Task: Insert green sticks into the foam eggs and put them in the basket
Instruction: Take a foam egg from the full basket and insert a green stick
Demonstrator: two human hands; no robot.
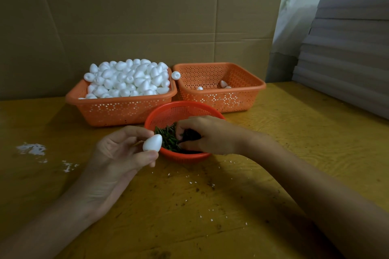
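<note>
My left hand point(117, 153) holds a white foam egg point(152, 143) between thumb and fingers, just left of a round red bowl point(179, 109). The bowl holds a heap of green sticks point(168, 139). My right hand point(202, 134) reaches into the bowl with its fingertips down among the sticks; whether it grips one is hidden. Behind, an orange basket point(117, 109) on the left is heaped with foam eggs point(128, 78). An orange basket point(248, 92) on the right holds a few eggs point(223, 83) at its bottom.
One loose egg point(175, 75) rests on the rims between the two baskets. White foam crumbs point(31, 149) lie on the yellow wooden table point(210, 206) at the left. Cardboard sheets point(147, 17) stand behind; stacked grey boards point(347, 52) fill the right.
</note>
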